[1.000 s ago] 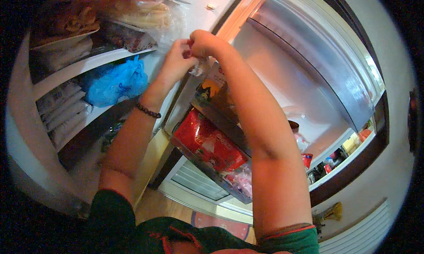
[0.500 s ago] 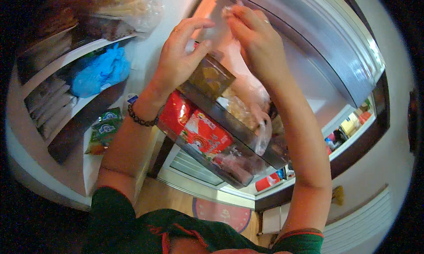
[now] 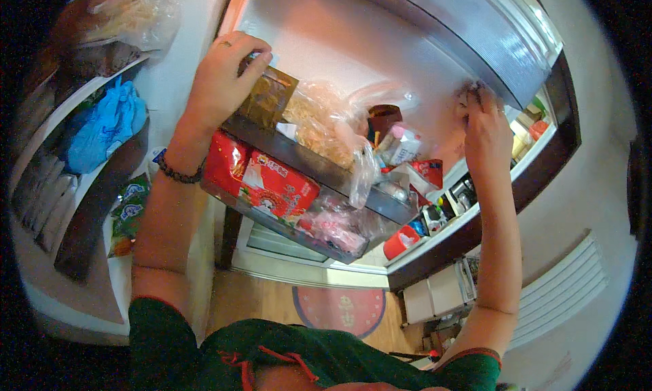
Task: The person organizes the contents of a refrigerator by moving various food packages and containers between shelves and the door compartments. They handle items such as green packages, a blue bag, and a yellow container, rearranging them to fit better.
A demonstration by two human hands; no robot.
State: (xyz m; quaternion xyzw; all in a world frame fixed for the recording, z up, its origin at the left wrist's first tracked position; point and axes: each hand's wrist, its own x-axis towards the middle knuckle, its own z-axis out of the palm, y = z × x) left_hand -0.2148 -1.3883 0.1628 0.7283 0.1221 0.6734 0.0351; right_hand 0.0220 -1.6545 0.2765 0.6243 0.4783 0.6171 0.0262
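Observation:
Both my arms reach over a clear-fronted drawer [image 3: 319,165] with a dark grey rim. My left hand [image 3: 227,75] is closed at its far left end, beside a gold packet [image 3: 266,100]; what its fingers grip is hidden. At the right, my right hand [image 3: 483,119] has its fingers curled near the drawer's far right side, below a ribbed translucent panel [image 3: 475,41]; what it holds is unclear. Between the hands lie a plastic bag of pale yellowish food [image 3: 319,122] and a white-and-pink packet [image 3: 404,146]. Red packages [image 3: 278,187] show through the drawer's front.
Left, shelves hold a blue plastic bag [image 3: 109,126], green packets [image 3: 130,211] and a clear bag of food [image 3: 129,14]. Right of the drawer, a door shelf [image 3: 435,238] carries small containers, including a red one [image 3: 399,243]. A pink semicircular mat [image 3: 339,309] lies on the floor below.
My right hand has let go of the clear plastic bag and moved right and down. The bag now lies lower in the drawer. My left hand has shifted left, and the view has moved.

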